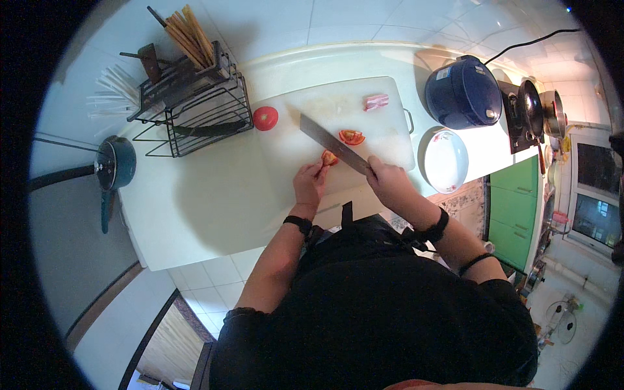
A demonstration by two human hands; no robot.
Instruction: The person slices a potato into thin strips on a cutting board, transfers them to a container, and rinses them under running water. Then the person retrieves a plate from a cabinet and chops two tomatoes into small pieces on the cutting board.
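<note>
My right hand (388, 181) grips the handle of a broad-bladed kitchen knife (331, 142). Its blade slants up and left over a white cutting board (312, 97). Between the fingers of my left hand (310, 183) is a cut piece of tomato (329, 157), close to the blade's lower side. Cut tomato wedges (351, 137) lie on the board just beyond the blade. A whole tomato (265, 118) rests at the board's left edge. Toward the far right corner of the board lies a piece of streaky raw meat (376, 102).
Left of the board stands a black wire rack (209, 117) with chopsticks (190, 39) and a cucumber (212, 129). A teal pot (116, 162) sits at the counter's left end. To the right are a white bowl (446, 162), a dark blue rice cooker (463, 92) and a wok (530, 108).
</note>
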